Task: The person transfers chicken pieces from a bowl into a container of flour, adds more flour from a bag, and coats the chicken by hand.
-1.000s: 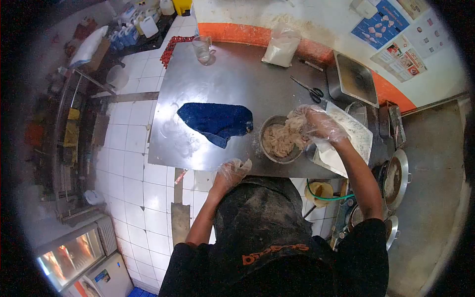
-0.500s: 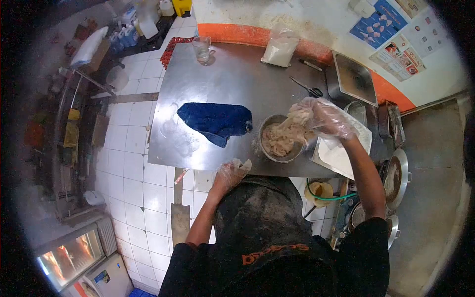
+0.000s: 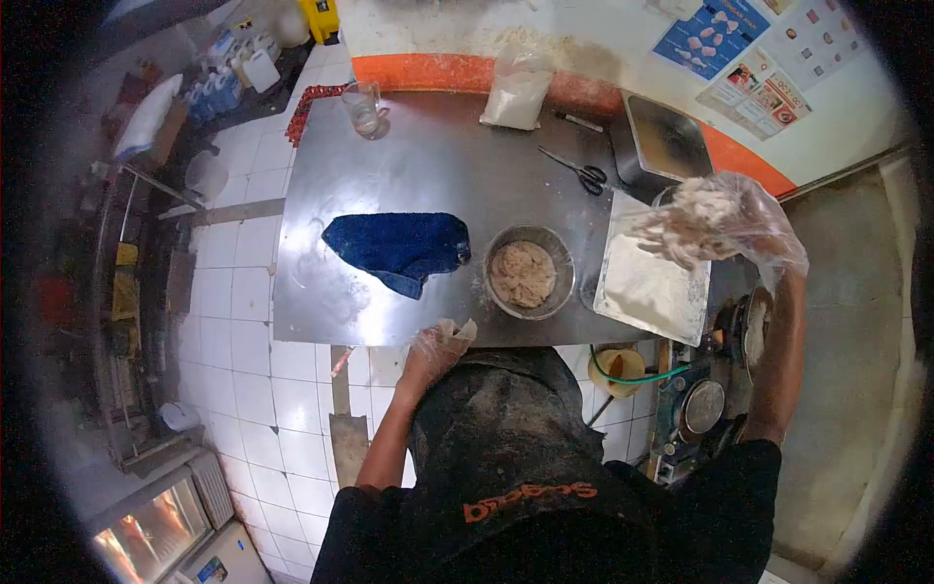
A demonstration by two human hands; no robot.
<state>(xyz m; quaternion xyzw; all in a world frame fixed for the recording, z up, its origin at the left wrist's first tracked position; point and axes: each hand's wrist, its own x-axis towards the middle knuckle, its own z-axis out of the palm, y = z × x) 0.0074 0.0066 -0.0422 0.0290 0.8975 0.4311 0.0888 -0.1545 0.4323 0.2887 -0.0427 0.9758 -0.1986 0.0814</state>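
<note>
My right hand (image 3: 754, 219), in a clear plastic glove, grips a wet, pale battered mass (image 3: 696, 219) above a white tray (image 3: 652, 282) of flour. Left of that tray stands a round metal bowl (image 3: 488, 277) with more of the pale mixture (image 3: 525, 273) inside. My left hand (image 3: 438, 348), also in a plastic glove, is at the table's front edge, its fingers curled; whether anything is in them is hidden. A folded dark blue cloth (image 3: 394, 245) lies left of the bowl.
On the steel table (image 3: 438, 161) are a clear jug (image 3: 363, 112), a bag of white powder (image 3: 516, 92), black scissors (image 3: 589, 177), a marker (image 3: 580, 122) and a deep metal pan (image 3: 666, 141). Pots and a burner (image 3: 700, 407) stand at the lower right.
My right hand has moved right from over the bowl to over the flour tray, carrying the pale mass. The left hand stays by the table edge. The view has shifted slightly.
</note>
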